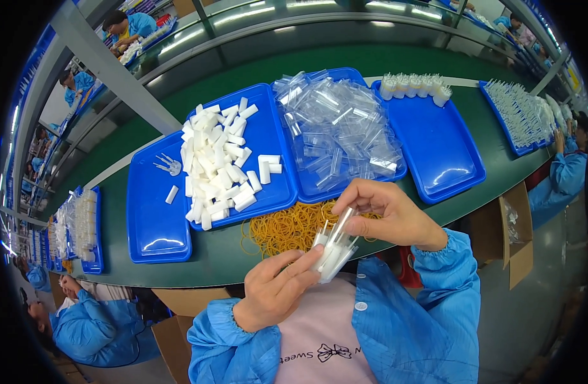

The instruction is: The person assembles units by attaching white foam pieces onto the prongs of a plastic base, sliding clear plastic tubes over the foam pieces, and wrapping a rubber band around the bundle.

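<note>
My left hand point(278, 288) is closed around a bundle of clear plastic sleeves with white cylinders in them point(333, 257), held in front of my chest. Thumb and forefinger of my right hand point(391, 214) pinch the upper end of one clear sleeve at the top of this bundle. Just beyond my hands, a heap of yellow-brown rubber bands point(281, 228) lies on the table. Behind it are a pile of white cylinders point(218, 157) in one blue tray point(280, 185) and a heap of clear sleeves point(342, 125) in another.
At the right, a blue tray point(434, 150) carries several upright white bundles point(414, 86) along its far edge. The left blue tray point(156, 221) holds a white cylinder point(172, 194) and a small pronged piece point(168, 165). Cardboard boxes point(519, 233) stand below the green table; co-workers sit at both sides.
</note>
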`<state>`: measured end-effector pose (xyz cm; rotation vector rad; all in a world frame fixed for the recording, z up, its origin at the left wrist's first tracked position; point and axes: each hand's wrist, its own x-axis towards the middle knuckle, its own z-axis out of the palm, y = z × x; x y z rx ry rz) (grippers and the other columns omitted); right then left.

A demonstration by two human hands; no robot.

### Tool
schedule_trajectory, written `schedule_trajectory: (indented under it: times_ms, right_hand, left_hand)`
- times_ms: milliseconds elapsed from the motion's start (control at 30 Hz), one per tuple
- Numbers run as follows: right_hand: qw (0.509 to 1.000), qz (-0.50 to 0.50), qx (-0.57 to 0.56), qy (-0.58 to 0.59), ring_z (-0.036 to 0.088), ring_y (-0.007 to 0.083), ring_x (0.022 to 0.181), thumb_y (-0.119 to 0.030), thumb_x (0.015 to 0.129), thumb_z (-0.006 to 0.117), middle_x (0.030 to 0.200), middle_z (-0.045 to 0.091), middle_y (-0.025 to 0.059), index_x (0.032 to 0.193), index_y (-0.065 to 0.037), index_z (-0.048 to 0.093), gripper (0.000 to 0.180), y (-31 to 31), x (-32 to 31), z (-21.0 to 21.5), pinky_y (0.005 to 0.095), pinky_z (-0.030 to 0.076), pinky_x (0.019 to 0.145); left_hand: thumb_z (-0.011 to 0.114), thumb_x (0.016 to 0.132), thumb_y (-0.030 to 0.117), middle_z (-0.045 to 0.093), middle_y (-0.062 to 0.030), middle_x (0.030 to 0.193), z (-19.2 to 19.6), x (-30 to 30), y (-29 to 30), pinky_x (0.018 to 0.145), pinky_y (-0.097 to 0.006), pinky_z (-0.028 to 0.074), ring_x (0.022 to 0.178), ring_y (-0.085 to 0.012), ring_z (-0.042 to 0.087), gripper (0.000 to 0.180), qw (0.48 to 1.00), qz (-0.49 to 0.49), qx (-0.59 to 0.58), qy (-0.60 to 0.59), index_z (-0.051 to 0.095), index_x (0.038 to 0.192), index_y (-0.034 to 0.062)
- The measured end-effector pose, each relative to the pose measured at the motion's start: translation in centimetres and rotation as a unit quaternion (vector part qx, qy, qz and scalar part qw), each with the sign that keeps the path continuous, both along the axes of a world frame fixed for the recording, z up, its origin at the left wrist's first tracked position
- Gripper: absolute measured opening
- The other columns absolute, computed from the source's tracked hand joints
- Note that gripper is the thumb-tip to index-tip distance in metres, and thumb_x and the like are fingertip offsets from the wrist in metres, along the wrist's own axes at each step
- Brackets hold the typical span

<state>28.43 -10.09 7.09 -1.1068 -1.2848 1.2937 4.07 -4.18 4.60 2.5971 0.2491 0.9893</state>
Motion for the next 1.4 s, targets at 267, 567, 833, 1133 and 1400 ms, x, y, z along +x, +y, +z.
schedule_trajectory:
  times_ms: [267, 567, 833, 1133, 1400]
  right_hand:
    - [0.995, 0.007, -0.068, 0.078, 0.062, 0.0091, 0.089, -0.012, 0.087, 0.068, 0.096, 0.065, 0.0068, 0.106, 0.000, 0.057, 0.025, -0.3, 0.0, 0.4, 0.0229, 0.049, 0.077]
    - [0.989, 0.011, -0.103, 0.103, 0.061, 0.0072, 0.086, -0.013, 0.087, 0.067, 0.092, 0.065, 0.0053, 0.104, -0.001, 0.058, 0.023, 0.3, -0.3, 0.8, 0.0204, 0.047, 0.075]
    - [0.996, 0.030, -0.072, 0.030, 0.061, 0.0085, 0.088, -0.013, 0.086, 0.068, 0.096, 0.063, 0.0056, 0.103, -0.001, 0.058, 0.023, 0.6, -0.7, 0.5, 0.0230, 0.048, 0.079]
    - [0.990, -0.010, 0.066, -0.122, 0.059, 0.0140, 0.094, -0.014, 0.083, 0.071, 0.100, 0.059, 0.0081, 0.103, -0.001, 0.061, 0.025, -0.3, -2.7, 0.2, 0.0278, 0.046, 0.084]
    - [0.988, -0.121, 0.053, -0.077, 0.056, 0.0184, 0.095, -0.010, 0.078, 0.073, 0.097, 0.060, 0.0069, 0.099, -0.004, 0.063, 0.024, -0.4, -4.0, -1.5, 0.0306, 0.045, 0.083]
  left_hand:
    - [0.070, 0.065, 0.007, 0.067, -0.0095, 0.112, 0.4, 0.0, 0.0, 0.063, -0.028, 0.052, 0.085, -0.0218, 0.064, 0.018, 1.000, -0.015, 0.019, -0.013, 0.062, 0.082, 0.0070]
    - [0.070, 0.065, 0.009, 0.067, -0.0100, 0.112, 0.5, -0.2, 0.1, 0.066, -0.027, 0.054, 0.084, -0.0223, 0.064, 0.018, 0.998, -0.021, 0.053, -0.032, 0.063, 0.082, 0.0072]
    - [0.071, 0.064, 0.006, 0.065, -0.0127, 0.112, 0.0, -0.8, 0.8, 0.069, -0.029, 0.055, 0.085, -0.0238, 0.064, 0.023, 0.996, -0.069, 0.054, -0.019, 0.063, 0.085, 0.0076]
    - [0.081, 0.057, 0.011, 0.063, -0.0094, 0.097, -1.0, -0.3, 0.4, 0.067, -0.034, 0.055, 0.081, -0.0257, 0.064, 0.038, 0.990, 0.045, -0.027, -0.132, 0.064, 0.091, 0.0098]
    - [0.086, 0.061, 0.013, 0.065, -0.0129, 0.100, -1.7, 0.1, 1.7, 0.074, -0.036, 0.053, 0.087, -0.0292, 0.064, 0.050, 0.979, 0.090, -0.115, -0.140, 0.060, 0.102, 0.0044]
